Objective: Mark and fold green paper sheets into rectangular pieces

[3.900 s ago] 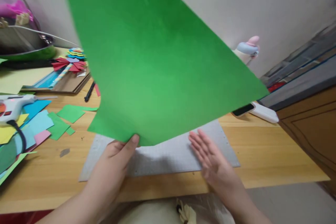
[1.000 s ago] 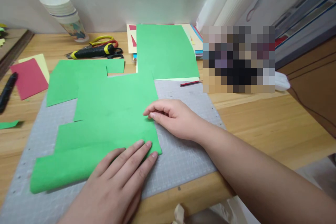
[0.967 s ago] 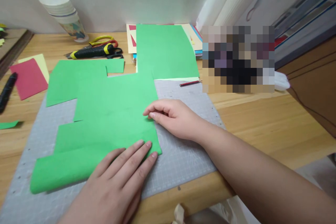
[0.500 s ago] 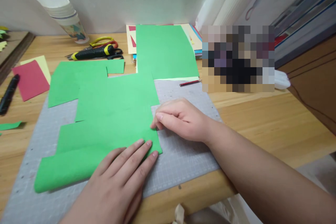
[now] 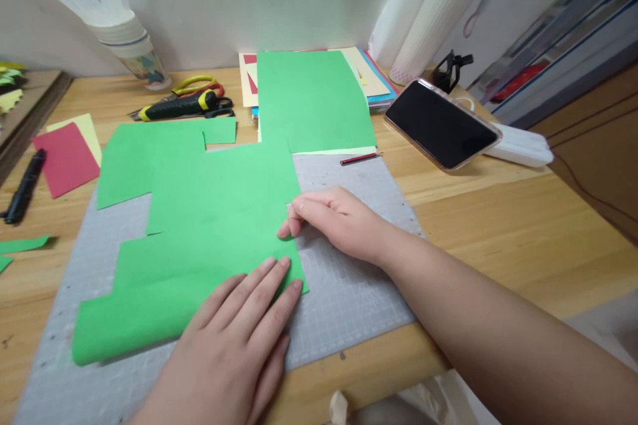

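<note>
A cut-out sheet of green paper (image 5: 219, 192) with stepped edges lies on the grey cutting mat (image 5: 359, 299). Its near edge is curled over into a soft fold that bulges at the left. My left hand (image 5: 239, 332) lies flat with fingers stretched across the near right part of the sheet, holding nothing. At the sheet's right edge is my right hand (image 5: 331, 216), its fingers curled together and the thumb against the index finger. The fingertips touch the paper there, and I see nothing held between them.
Behind lie a green sheet (image 5: 314, 99) on stacked papers, a red pencil (image 5: 359, 159), a utility knife (image 5: 174, 107) and scissors (image 5: 219, 86). A phone (image 5: 443, 123) leans at right. Red card (image 5: 67, 159) and a black marker (image 5: 24, 189) lie left; a cup (image 5: 142, 63) stands behind.
My right fingertips have shifted slightly left and up along the paper's right edge. The left hand stays pressed on the sheet. The view has shifted slightly.
</note>
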`<state>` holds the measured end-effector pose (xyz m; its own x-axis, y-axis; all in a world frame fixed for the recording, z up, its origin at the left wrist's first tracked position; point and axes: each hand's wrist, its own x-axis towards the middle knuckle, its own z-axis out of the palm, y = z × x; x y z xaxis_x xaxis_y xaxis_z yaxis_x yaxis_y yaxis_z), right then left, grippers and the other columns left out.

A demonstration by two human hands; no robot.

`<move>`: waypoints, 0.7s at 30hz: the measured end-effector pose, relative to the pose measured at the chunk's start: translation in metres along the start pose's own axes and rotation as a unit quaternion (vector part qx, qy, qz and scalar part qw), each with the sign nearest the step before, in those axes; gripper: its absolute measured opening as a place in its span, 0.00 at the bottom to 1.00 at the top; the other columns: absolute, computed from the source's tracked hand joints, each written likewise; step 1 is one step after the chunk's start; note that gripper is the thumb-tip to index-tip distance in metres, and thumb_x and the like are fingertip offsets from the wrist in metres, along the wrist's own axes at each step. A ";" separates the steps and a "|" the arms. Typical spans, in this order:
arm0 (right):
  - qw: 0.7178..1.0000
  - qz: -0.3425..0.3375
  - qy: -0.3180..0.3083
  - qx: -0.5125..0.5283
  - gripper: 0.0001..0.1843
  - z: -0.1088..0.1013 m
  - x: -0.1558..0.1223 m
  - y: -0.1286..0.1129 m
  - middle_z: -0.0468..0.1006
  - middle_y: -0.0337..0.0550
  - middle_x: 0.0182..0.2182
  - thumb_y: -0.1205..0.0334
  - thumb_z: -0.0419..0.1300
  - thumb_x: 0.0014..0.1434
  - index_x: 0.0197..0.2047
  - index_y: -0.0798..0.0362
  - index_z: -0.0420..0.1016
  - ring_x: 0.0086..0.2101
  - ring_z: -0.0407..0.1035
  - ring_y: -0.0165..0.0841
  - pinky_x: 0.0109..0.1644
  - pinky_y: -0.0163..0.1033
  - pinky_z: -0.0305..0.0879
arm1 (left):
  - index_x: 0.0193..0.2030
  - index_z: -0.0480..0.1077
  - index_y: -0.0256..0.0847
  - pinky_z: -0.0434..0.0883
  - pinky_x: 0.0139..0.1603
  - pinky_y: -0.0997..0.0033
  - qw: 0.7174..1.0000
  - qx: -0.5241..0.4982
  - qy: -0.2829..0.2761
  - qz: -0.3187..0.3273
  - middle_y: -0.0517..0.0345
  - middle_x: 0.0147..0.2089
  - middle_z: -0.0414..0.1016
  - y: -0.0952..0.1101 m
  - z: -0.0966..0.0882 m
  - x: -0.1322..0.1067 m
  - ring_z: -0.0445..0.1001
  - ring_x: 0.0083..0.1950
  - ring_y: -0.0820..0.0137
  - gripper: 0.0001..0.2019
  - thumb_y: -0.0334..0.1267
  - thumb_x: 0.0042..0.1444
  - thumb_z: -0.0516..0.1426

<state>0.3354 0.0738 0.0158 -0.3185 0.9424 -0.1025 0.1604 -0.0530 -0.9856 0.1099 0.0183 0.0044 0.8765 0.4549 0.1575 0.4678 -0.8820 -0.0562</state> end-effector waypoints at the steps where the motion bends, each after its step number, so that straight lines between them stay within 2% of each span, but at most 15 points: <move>1: 1.000 0.000 0.001 -0.001 0.17 0.000 0.000 0.000 0.81 0.45 0.32 0.60 0.49 0.63 0.26 0.53 0.70 0.39 0.75 0.34 0.48 0.40 0.66 | 0.65 0.62 0.41 0.55 0.66 0.59 1.000 0.001 0.000 0.001 0.54 0.70 0.62 0.000 0.000 0.001 0.62 0.69 0.63 0.25 0.41 0.61 0.53; 5: 1.000 -0.003 0.002 -0.004 0.17 0.000 0.000 0.001 0.81 0.45 0.32 0.61 0.48 0.63 0.26 0.54 0.70 0.39 0.75 0.35 0.47 0.40 0.66 | 0.63 0.65 0.42 0.57 0.65 0.59 1.000 0.006 0.006 0.001 0.53 0.69 0.63 0.000 -0.002 0.004 0.63 0.68 0.62 0.23 0.42 0.61 0.52; 15: 1.000 -0.008 0.006 -0.004 0.17 0.000 0.001 0.002 0.80 0.45 0.32 0.60 0.48 0.63 0.26 0.54 0.70 0.38 0.75 0.34 0.46 0.40 0.66 | 0.64 0.64 0.39 0.54 0.65 0.58 1.000 0.007 0.004 0.006 0.48 0.69 0.63 0.000 -0.001 0.001 0.62 0.69 0.62 0.26 0.42 0.60 0.54; 21: 1.000 -0.005 0.001 -0.006 0.17 0.000 0.000 0.002 0.80 0.45 0.32 0.60 0.49 0.64 0.26 0.54 0.70 0.38 0.75 0.35 0.46 0.40 0.66 | 0.64 0.64 0.39 0.55 0.65 0.59 1.000 0.005 0.006 0.008 0.49 0.70 0.62 0.001 -0.001 0.002 0.62 0.69 0.62 0.25 0.41 0.60 0.53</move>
<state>0.3363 0.0737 0.0137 -0.3176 0.9437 -0.0928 0.1693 -0.0398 -0.9848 0.1121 0.0187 0.0057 0.8822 0.4401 0.1677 0.4557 -0.8875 -0.0681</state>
